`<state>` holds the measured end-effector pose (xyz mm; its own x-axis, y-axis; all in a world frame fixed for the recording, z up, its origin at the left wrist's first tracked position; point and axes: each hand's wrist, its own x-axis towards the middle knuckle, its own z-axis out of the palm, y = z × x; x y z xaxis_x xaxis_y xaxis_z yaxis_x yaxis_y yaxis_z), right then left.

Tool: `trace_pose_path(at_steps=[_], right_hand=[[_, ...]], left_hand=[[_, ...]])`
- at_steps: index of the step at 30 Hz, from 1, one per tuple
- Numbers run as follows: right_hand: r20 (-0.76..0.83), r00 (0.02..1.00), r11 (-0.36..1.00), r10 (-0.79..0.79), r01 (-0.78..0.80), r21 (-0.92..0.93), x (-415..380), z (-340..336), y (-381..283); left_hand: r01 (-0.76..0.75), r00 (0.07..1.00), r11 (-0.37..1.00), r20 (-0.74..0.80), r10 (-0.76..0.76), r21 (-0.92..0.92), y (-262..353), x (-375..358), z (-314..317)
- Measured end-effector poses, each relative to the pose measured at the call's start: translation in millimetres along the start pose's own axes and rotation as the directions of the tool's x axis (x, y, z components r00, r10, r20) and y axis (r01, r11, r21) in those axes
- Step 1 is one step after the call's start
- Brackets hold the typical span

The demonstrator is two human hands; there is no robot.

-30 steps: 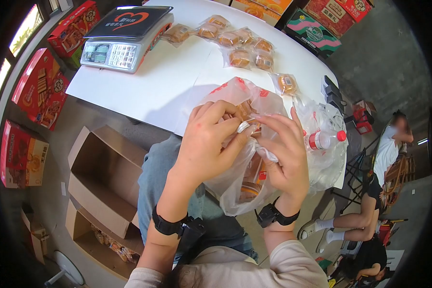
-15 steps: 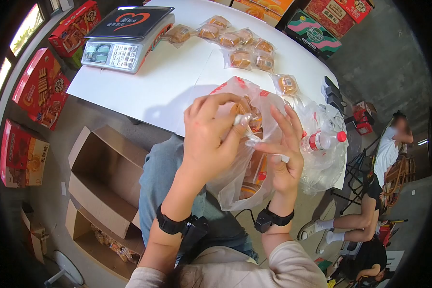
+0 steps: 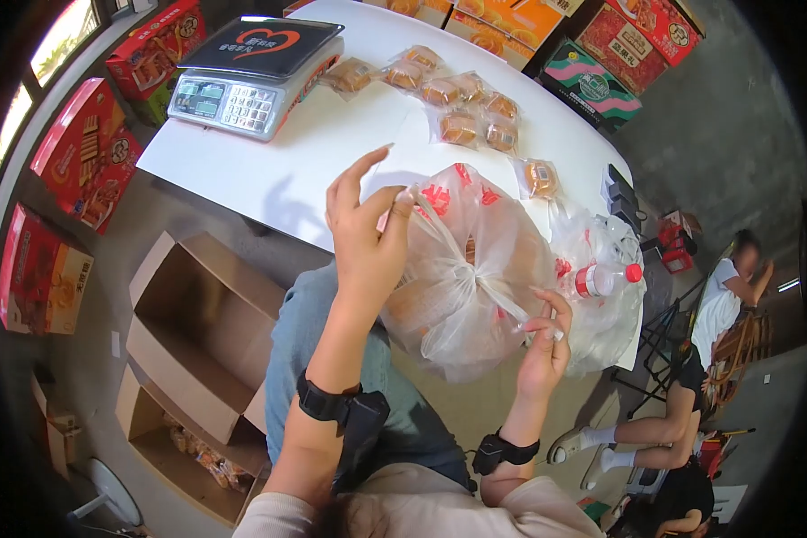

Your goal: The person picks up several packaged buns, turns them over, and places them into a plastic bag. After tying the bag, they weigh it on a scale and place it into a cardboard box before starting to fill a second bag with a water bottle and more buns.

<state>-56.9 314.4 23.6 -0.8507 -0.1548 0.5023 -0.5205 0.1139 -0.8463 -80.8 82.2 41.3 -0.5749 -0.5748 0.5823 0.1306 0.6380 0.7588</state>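
A translucent white plastic bag [image 3: 453, 327] with red print bulges in front of me at the table's near edge. Its neck is gathered into a knot at the middle, and brownish packaged goods show dimly through the film. With thumb and index finger my left hand [image 3: 365, 238] pinches one end of the bag at upper left, its other fingers spread. On the lower right side my right hand [image 3: 544, 350] grips another end between thumb and fingertips. White wraps cover some fingertips. Packaged buns [image 3: 458, 128] lie in a cluster beyond the bag, with a single packaged bun [image 3: 538, 178] closer.
On the white table [image 3: 350, 125] stands a digital scale [image 3: 242, 90]. A bottle with a red cap [image 3: 601, 280] lies on loose plastic bags [image 3: 592, 332] at right. Open cardboard boxes [image 3: 197, 314] are on the floor at left. A person [image 3: 726, 287] sits at far right.
The open bag mouth is now drawn into a knot. My hands have moved apart, the left one up and leftward, the right one down, each pulling an end. The camera view shifted slightly.
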Motion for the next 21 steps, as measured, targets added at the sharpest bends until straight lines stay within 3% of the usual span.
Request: trace_pose_path(at_steps=[2, 3, 4, 6, 7, 9, 11, 12, 13, 14, 15, 16, 18, 19, 20, 21], right_hand=[[0.02, 0.996, 0.995, -0.083, 0.083, -0.048, 9, 7, -3], [0.041, 0.987, 0.982, -0.157, 0.161, -0.095, 16, 12, -5], [0.045, 0.984, 0.981, -0.175, 0.178, -0.079, 25, 18, -12], [0.257, 0.951, 0.827, -0.17, 0.279, -0.488, 45, 31, -27], [0.261, 0.945, 0.833, -0.196, 0.301, -0.464, 51, 38, -25], [0.412, 0.905, 0.787, -0.104, 0.328, -0.523, 60, 49, -20], [0.518, 0.845, 0.819, -0.134, 0.388, -0.422, 71, 49, -23], [0.612, 0.78, 0.842, -0.13, 0.413, -0.346, 73, 50, -23], [0.498, 0.85, 0.894, -0.172, 0.347, -0.283, 71, 57, -15], [0.5, 0.843, 0.892, -0.196, 0.366, -0.266, 72, 60, -11], [0.321, 0.942, 0.994, -0.1, 0.107, -0.005, 77, 59, -8], [0.183, 0.981, 0.946, 0.068, -0.122, 0.299, 87, 57, -6], [-0.032, 0.998, 0.995, 0.062, -0.059, 0.082, 119, 51, -8], [-0.031, 0.998, 0.995, 0.053, -0.05, 0.087, 137, 54, -16], [0.016, 1.0, 0.999, 0.023, -0.023, -0.023, 159, 60, -29], [0.066, 0.998, 0.991, -0.002, 0.01, -0.134, 181, 65, -39]], left_hand=[[-0.104, 0.989, 0.972, 0.077, 0.123, -0.212, 5, 2, -9], [-0.116, 0.989, 0.972, 0.063, 0.131, -0.206, 8, 3, -12], [-0.235, 0.963, 0.948, 0.083, 0.258, -0.214, 13, 2, -14], [-0.382, 0.9, 0.894, 0.126, 0.417, -0.236, 26, 1, -21], [-0.41, 0.878, 0.877, 0.151, 0.454, -0.252, 34, 0, -26], [-0.44, 0.839, 0.846, 0.199, 0.507, -0.3, 44, 1, -33], [-0.465, 0.795, 0.815, 0.243, 0.556, -0.346, 47, 5, -42], [-0.425, 0.794, 0.823, 0.281, 0.538, -0.377, 47, 6, -47], [-0.381, 0.791, 0.83, 0.321, 0.521, -0.408, 46, 9, -52], [-0.4, 0.791, 0.828, 0.309, 0.529, -0.394, 41, 11, -57], [-0.308, 0.876, 0.864, 0.235, 0.421, -0.399, 31, 15, -60], [-0.211, 0.94, 0.884, 0.159, 0.3, -0.417, 21, 18, -63], [0.055, 0.998, 0.948, 0.027, -0.049, -0.313, 7, 22, -70], [0.051, 0.999, 0.989, -0.001, -0.052, -0.141, -2, 26, -77], [0.051, 0.998, 0.998, -0.031, -0.05, 0.034, -12, 30, -82], [0.045, 0.998, 0.998, -0.042, -0.044, 0.032, -24, 28, -84]])
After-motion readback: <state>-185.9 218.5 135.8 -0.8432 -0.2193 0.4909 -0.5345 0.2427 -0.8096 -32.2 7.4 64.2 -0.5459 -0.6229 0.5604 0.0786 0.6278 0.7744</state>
